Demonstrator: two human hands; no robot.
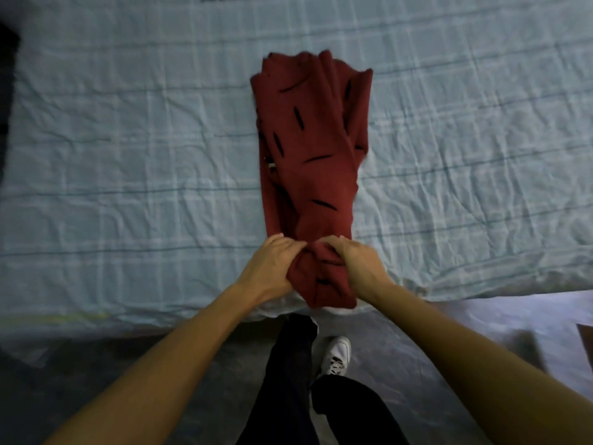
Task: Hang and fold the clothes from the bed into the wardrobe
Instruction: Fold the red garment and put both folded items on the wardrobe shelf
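1. The dark red garment (pixel 316 149), marked with short black dashes, lies on the bed (pixel 128 139) as a long narrow strip that runs from the near edge toward the far side, roughly at the middle of the view.
2. Its far end is uneven, with several layers of cloth showing at the top edge. Its near end is bunched into a thick fold at the bed's near edge.
3. The left hand (pixel 272 263) grips the left side of that bunched near end, with the fingers curled over the cloth.
4. The right hand (pixel 359 264) grips the right side of the same end, also with the fingers curled over the cloth. The fingertips of the two hands lie close together on top of the fold.
5. A small pale item (pixel 271 164) shows at the garment's left edge, about halfway along. It is too small to identify.
6. The bed carries a creased, pale blue checked sheet (pixel 465 123).
7. Near the bed, on the grey floor (pixel 112 358), stand the person's legs in dark trousers (pixel 288 380), with one white shoe (pixel 337 354) visible.
8. A brown object (pixel 585 345) is cut off at the right edge of the view. It cannot be identified.
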